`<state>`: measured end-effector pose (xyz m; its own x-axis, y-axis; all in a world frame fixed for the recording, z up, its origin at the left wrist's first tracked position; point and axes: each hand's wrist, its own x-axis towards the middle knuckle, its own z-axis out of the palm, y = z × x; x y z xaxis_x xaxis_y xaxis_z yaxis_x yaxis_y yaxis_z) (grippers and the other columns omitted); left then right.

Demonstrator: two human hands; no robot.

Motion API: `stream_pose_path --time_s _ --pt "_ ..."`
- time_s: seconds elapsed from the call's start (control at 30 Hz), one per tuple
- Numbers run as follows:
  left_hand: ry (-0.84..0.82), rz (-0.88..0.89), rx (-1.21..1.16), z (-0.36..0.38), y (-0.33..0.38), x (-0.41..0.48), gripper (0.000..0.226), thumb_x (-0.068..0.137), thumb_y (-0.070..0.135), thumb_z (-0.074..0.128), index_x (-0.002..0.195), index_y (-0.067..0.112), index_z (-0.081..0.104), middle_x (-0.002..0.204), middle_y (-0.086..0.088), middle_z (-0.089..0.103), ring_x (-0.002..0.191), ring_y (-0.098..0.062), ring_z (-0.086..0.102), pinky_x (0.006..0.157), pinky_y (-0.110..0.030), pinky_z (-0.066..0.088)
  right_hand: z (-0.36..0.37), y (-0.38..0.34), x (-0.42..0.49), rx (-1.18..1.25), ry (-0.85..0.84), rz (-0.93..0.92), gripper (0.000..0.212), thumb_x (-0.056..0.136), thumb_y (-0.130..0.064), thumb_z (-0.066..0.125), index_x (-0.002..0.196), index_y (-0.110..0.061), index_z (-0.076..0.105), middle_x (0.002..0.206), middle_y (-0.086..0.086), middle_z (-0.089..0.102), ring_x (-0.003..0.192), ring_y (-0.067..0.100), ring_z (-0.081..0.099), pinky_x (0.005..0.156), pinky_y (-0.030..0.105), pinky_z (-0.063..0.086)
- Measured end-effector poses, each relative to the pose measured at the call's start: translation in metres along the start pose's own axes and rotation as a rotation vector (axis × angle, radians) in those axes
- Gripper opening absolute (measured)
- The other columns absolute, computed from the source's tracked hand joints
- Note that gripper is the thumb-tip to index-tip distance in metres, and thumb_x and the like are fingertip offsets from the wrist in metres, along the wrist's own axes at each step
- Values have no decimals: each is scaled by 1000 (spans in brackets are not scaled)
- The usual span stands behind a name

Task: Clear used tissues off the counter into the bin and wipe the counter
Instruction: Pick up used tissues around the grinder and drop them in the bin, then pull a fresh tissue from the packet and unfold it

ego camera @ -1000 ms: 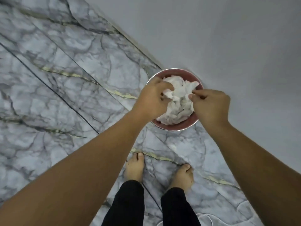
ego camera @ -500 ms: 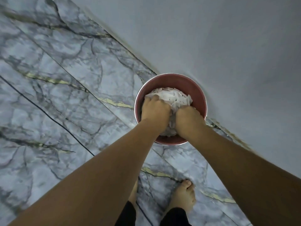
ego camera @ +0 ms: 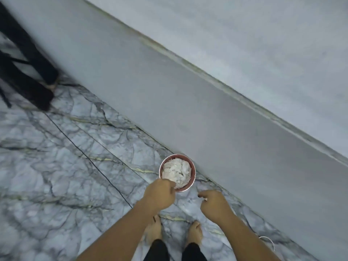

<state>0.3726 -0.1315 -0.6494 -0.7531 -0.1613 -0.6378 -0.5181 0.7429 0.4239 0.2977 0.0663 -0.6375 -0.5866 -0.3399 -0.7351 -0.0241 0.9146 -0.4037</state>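
— What is the floor like?
— The floor (ego camera: 56, 176) is grey marble with dark lines and thin gold lines. Two bare feet (ego camera: 154, 232) stand on it at the bottom. A thin white cord (ego camera: 268, 241) lies to their right.
— Where are the hands?
— Just past the feet. The left hand (ego camera: 160, 194) has its fingers curled in, right at the near rim of the bin (ego camera: 192, 178). I cannot tell if it is pinching anything. The right hand (ego camera: 214, 204) hangs beside the bin with its fingers bent loosely, and I see nothing in it.
— And the tissues?
— The tissues (ego camera: 176, 171) are a white crumpled heap that fills the round red bin. The bin sits on the floor, right by the grey wall (ego camera: 169, 100).
— What is further away?
— Over the wall is the pale counter (ego camera: 273, 44). Far to the left is a dark, blurry shape (ego camera: 28, 72)
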Motion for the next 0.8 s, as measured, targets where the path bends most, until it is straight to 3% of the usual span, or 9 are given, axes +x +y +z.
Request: stream_pose_path --time_s 0.1,0.17,0.27,0.4,0.5,0.63,0.73,0.8 --pt "-24 69 -53 -50 41 -75 41 90 34 42 102 12 75 100 -14 75 94 -34 69 78 -41 58 -42 -30 -90 -15 -2 -33 47 85 -3 49 124 -18 70 129 3 69 116 19 63 96 25 48" --pt "-14 128 -97 -76 68 -114 34 94 30 48 104 14 77 106 -11 76 98 -31 69 84 -39 57 -66 -43 -142 7 56 -80 44 88 -5 49 122 -21 71 125 4 71 109 22 66 93 30 52" --pt "19 236 -136 -103 106 -147 27 96 19 55 111 21 77 115 -1 76 105 -20 67 87 -23 51 -97 -46 -207 36 171 -173 37 90 -8 51 115 -23 74 114 8 74 102 24 68 93 37 53" --pt "9 402 -169 -130 177 -158 28 95 12 56 112 20 77 114 6 77 103 -11 67 87 -7 46 -142 -21 -263 95 361 -184 31 92 -9 55 116 -18 74 116 1 73 99 15 67 91 22 49" --pt "18 523 -206 -149 248 -156 28 96 14 57 113 23 77 113 11 75 104 -3 66 80 5 38 -189 5 -291 212 524 -167 28 97 -17 55 116 -25 73 115 -10 73 101 7 66 92 24 52" --pt "-10 667 -200 -159 334 -145 27 99 16 57 108 32 77 107 23 72 96 20 61 84 -2 41 -253 48 -314 392 674 -157 29 97 -19 56 103 -44 71 103 -20 73 99 -4 65 86 19 52" --pt "-19 682 -197 -158 390 -123 25 99 21 59 101 38 77 110 26 74 99 18 62 82 -3 45 -304 87 -321 517 796 -184 31 95 -12 58 100 -38 75 97 -26 72 97 -5 65 79 11 49" --pt "-21 680 -219 -157 430 -109 25 98 23 60 101 40 78 107 32 72 99 14 64 81 -5 49 -339 116 -321 552 845 -210 34 93 -7 59 99 -36 76 96 -27 72 96 -2 67 80 15 52"
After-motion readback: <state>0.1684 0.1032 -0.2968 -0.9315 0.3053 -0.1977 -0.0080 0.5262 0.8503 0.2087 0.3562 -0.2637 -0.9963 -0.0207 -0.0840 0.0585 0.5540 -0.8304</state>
